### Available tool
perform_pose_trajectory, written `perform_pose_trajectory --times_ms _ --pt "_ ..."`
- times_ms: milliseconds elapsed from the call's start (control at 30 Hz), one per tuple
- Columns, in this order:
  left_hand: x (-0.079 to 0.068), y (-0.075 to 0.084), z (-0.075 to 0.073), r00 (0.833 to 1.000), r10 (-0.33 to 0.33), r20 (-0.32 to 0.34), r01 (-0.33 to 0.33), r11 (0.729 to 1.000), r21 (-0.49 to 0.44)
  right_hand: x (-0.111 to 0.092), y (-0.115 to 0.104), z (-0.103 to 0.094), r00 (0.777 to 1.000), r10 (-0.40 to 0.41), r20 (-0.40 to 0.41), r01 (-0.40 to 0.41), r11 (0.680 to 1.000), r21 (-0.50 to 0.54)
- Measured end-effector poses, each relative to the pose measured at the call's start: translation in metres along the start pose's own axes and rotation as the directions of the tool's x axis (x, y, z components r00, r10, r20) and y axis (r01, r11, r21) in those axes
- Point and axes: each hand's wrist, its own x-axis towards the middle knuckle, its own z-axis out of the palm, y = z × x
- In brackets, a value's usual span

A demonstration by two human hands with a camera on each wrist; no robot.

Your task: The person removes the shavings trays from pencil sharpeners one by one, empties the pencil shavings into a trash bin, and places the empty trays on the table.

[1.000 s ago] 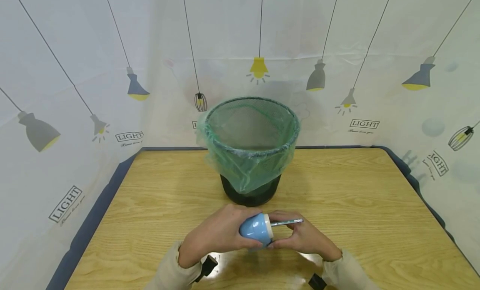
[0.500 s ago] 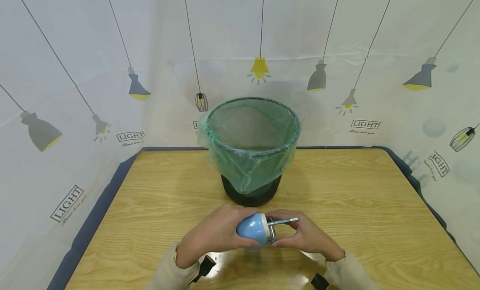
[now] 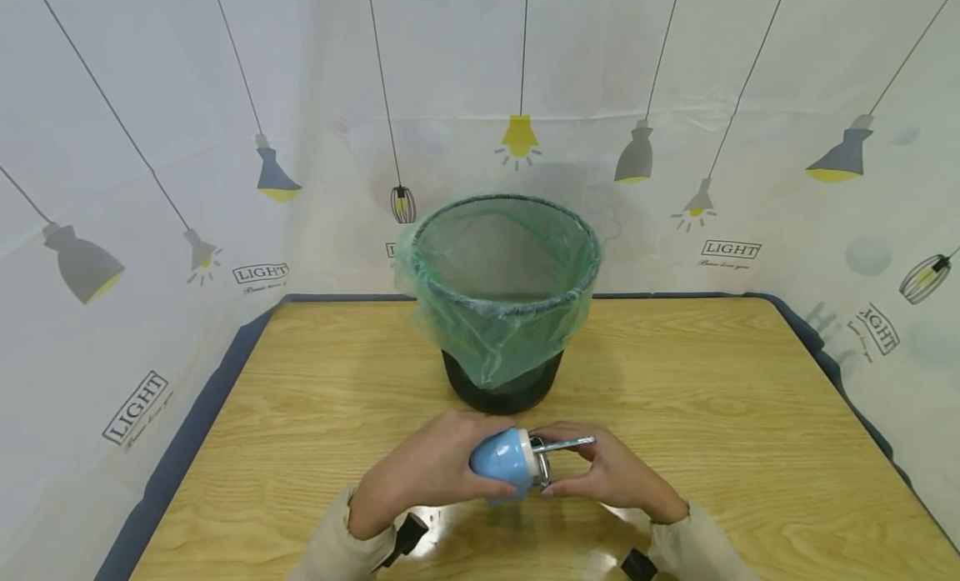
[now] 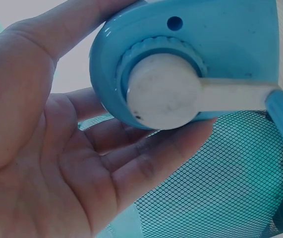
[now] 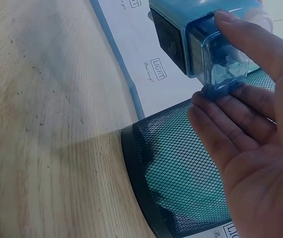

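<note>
My left hand (image 3: 427, 464) grips a blue hand-crank pencil sharpener (image 3: 498, 463), tipped on its side above the table. The left wrist view shows its white crank (image 4: 163, 94) with a blue knob (image 4: 282, 116), the fingers curled beneath the rounded body. From the other end sticks out a clear plastic drawer (image 5: 225, 59), pinched between the thumb and fingers of my right hand (image 3: 600, 473). A thin shiny strip (image 3: 566, 444) juts rightward from the sharpener's pale rim in the head view. The black base (image 5: 168, 42) shows in the right wrist view.
A black mesh bin (image 3: 502, 389) stands just beyond the hands, lined with a green plastic bag (image 3: 495, 339) folded over its rim. Under everything is a wood-grain table (image 3: 712, 414). A white sheet (image 3: 450, 64) printed with lamps surrounds its back and sides.
The sharpener's body has shifted slightly left, away from the right fingers. More of the clear, shiny part now shows between its pale rim and the right hand. The bin has not moved.
</note>
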Motion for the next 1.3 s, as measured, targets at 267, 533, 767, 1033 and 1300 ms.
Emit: perform_pose_trajectory --times_ms 267,533,767,1033,1300 --pt "-0.0023 -0.0011 0.0007 1.000 0.008 -0.010 -0.008 1.000 0.002 -0.0005 0.0008 -0.0015 1.000 -0.027 0.002 0.027 1.000 -0.009" --pt "-0.0042 -0.0036 0.0018 1.000 0.004 -0.020 -0.004 1.000 -0.005 -0.0021 0.0010 -0.0024 0.999 -0.035 -0.009 0.035 0.998 -0.048" --pt "-0.0058 -0.0064 0.0030 1.000 -0.017 -0.023 0.016 1.000 -0.011 -0.0041 0.0011 -0.0051 0.995 -0.101 -0.021 0.099 0.993 -0.069" --pt "-0.0075 -0.0089 0.0034 0.999 -0.031 -0.024 0.030 0.999 -0.029 -0.0049 0.0048 -0.0060 0.996 -0.089 -0.019 0.088 0.994 -0.061" --pt "-0.0097 -0.0093 0.0018 0.999 -0.047 -0.024 0.046 0.998 -0.043 -0.0073 0.0063 -0.0094 0.996 -0.086 -0.031 0.083 0.994 -0.064"
